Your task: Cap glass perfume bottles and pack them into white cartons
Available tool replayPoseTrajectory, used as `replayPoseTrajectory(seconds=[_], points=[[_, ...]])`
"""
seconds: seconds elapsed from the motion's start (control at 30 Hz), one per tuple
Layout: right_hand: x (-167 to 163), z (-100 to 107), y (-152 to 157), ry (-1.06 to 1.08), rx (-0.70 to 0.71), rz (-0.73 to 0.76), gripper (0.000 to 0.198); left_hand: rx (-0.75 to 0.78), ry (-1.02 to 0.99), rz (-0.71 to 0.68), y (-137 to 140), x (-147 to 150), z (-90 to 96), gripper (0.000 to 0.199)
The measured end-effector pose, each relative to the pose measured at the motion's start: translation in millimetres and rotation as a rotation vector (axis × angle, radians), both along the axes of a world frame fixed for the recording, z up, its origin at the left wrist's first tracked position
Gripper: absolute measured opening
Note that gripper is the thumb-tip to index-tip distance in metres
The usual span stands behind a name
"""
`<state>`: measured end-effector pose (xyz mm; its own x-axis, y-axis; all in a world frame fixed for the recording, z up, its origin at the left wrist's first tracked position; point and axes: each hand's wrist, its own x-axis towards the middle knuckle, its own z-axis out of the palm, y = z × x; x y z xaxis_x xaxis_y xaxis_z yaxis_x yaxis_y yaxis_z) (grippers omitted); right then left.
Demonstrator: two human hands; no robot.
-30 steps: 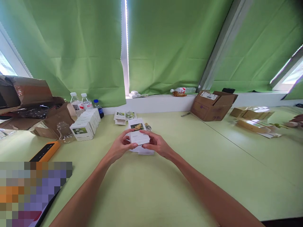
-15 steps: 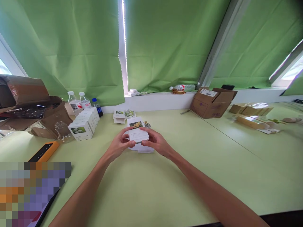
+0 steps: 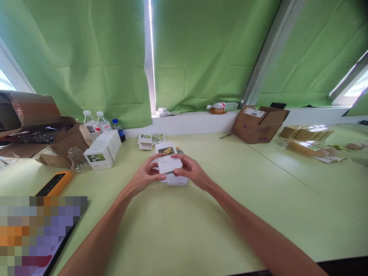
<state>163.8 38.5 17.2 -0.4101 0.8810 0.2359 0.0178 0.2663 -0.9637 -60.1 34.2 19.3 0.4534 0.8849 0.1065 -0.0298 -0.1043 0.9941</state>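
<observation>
Both hands hold one item at the centre of the light-green table (image 3: 184,234): a white carton (image 3: 169,165), its near end bearing a barcode, a picture of yellow flowers showing at its far part; the left hand (image 3: 145,176) grips the left side, thumb at the near edge and fingers curled at the far side; the right hand (image 3: 193,171) grips the right side likewise; the grip is narrow, fitted to the carton. Beneath the carton lies white paper or card (image 3: 178,181); beyond the right hand sits a small gold-and-clear object (image 3: 179,150), partly hidden, its kind unclear. Far left of the hands stands a small white box (image 3: 145,142), beside a clear round item (image 3: 157,138); farther left, a row of white cartons (image 3: 99,159) stands near a blue-capped bottle (image 3: 119,130); at far right rests an open cardboard box (image 3: 250,128).
</observation>
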Motion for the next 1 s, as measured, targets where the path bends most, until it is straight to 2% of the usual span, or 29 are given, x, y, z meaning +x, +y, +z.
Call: replayPoseTrajectory(seconds=[0.4,1.0], points=[[-1.8,-4.7,0.2,0.034,-0.029,0.025,0.051,0.018,0.028,0.083,-0.6,1.5,-2.3,0.072],[-0.2,-3.7,1.1,-0.005,0.006,0.014,0.050,0.024,0.048,0.082,-0.7,1.8,-1.9,0.067]])
